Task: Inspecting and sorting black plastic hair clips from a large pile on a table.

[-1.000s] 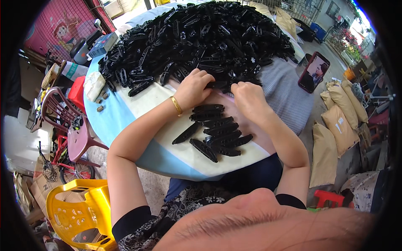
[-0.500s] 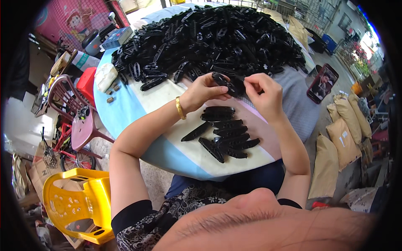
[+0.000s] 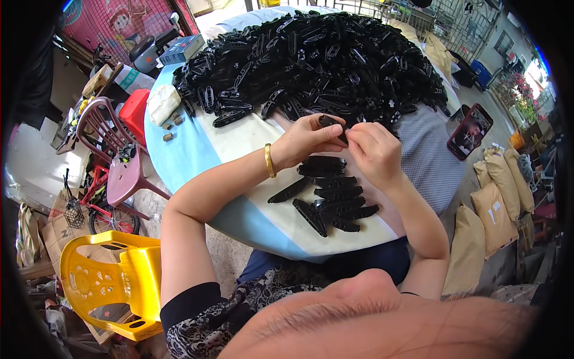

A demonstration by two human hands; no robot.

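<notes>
Both hands pinching one black clip

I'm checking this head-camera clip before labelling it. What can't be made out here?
- The black plastic piece pinched between the left hand and right hand: mostly covered by the fingers, so its shape is unclear.
- Small parts by the white bundle: too small to identify.
- Phone screen: too small and bent by the fisheye.
- Table's near edge: hidden behind the person's head.
</notes>
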